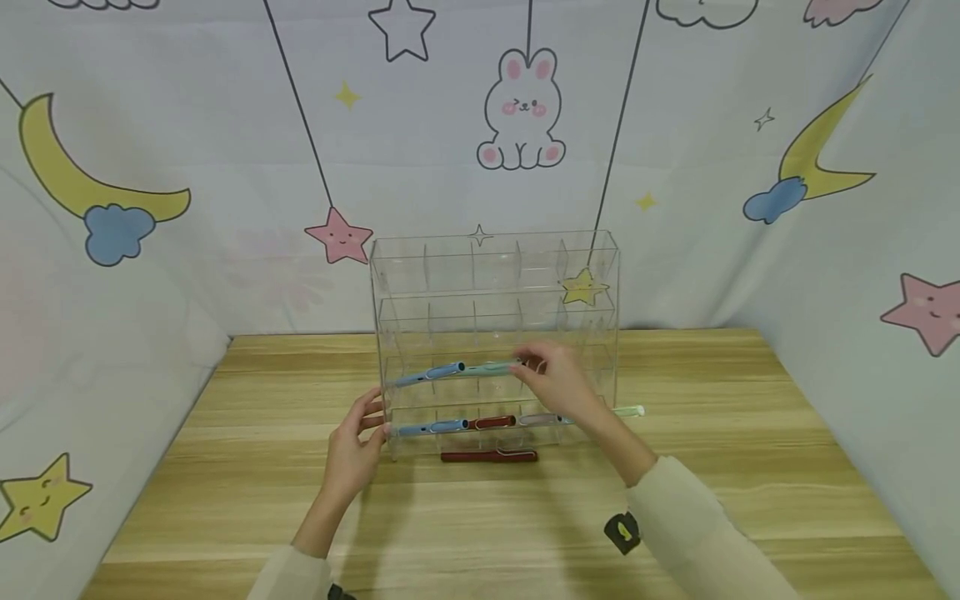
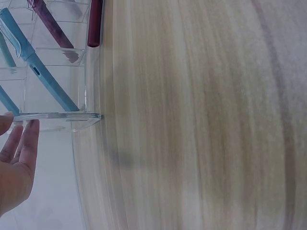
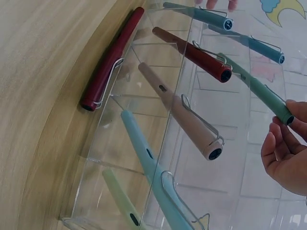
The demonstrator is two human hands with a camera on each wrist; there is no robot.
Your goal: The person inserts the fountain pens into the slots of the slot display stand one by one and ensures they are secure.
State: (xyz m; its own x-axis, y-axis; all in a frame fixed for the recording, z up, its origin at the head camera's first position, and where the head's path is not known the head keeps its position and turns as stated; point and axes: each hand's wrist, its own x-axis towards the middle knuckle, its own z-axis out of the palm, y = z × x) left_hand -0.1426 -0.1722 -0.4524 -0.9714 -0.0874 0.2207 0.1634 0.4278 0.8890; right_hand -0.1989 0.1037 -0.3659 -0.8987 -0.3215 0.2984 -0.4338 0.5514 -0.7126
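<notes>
A clear acrylic pen rack [image 1: 495, 300] with tiered compartments stands on the table. My right hand [image 1: 557, 379] pinches the capped end of a green pen [image 3: 264, 93], which lies slanted in an upper row. Left of it in that row rests a blue pen [image 1: 431, 374]. At the rack's left side panel, my left hand [image 1: 356, 437] holds the edge, fingers against the outside and thumb at the front. The bottom row carries another blue pen [image 2: 41, 67], a red-brown pen [image 3: 194, 55], a greyish-pink pen [image 3: 180, 112], a light blue pen [image 3: 148, 158] and a pale green pen [image 3: 122, 199].
On the wooden table [image 1: 480, 533], a dark red pen [image 1: 489, 456] lies just before the rack's front edge. Behind the rack hangs a white curtain [image 1: 435, 150] printed with stars, moons and a rabbit. The pale green pen's end sticks out past the rack's right side.
</notes>
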